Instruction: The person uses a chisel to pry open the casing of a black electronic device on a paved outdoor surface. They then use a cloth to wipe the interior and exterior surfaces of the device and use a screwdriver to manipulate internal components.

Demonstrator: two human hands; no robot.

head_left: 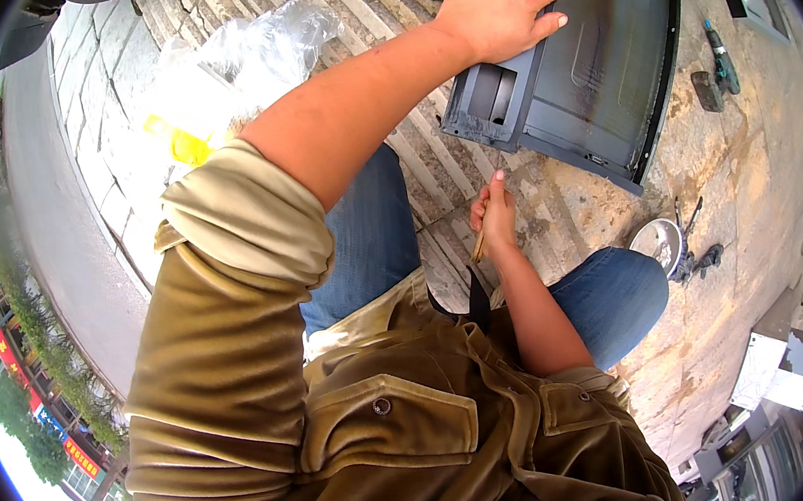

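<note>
Left hand [496, 14] on casing [593, 69], long axis forward

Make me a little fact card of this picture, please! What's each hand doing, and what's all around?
Left hand: fingers spread, resting on a dark gray metal panel
Right hand: closed around a thin brown stick-like thing; can't tell exactly what
Right of panel: green-and-black power tool on stone paving
By right knee: round white container
Upper left: clear plastic bag
Far left: gray road
</note>
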